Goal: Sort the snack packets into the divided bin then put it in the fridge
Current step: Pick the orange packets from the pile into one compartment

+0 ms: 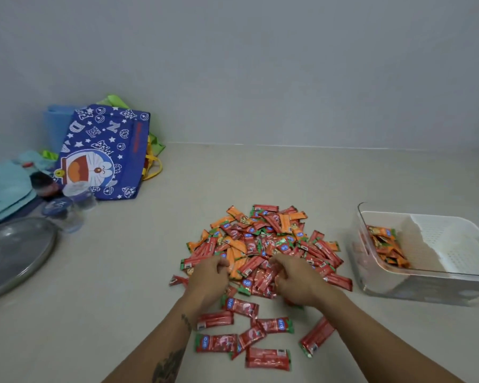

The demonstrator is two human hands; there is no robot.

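A heap of red and orange snack packets (263, 239) lies in the middle of the counter. Several loose red packets (268, 357) are spread nearer to me. My left hand (209, 277) rests on the heap's near edge with its fingers curled over orange packets. My right hand (296, 280) is beside it, fingers bent down into red packets. What each hand grips is hidden under the fingers. To the right stands the clear divided bin (371, 283) with a white perforated insert (448, 244). Several orange packets (389, 246) lie in the bin's left compartment.
A blue cartoon tote bag (103, 153) leans against the wall at the back left. In front of it are a clear water bottle (72, 214), light blue cloth (3, 189) and a round metal lid (14, 255). The wall runs along the back.
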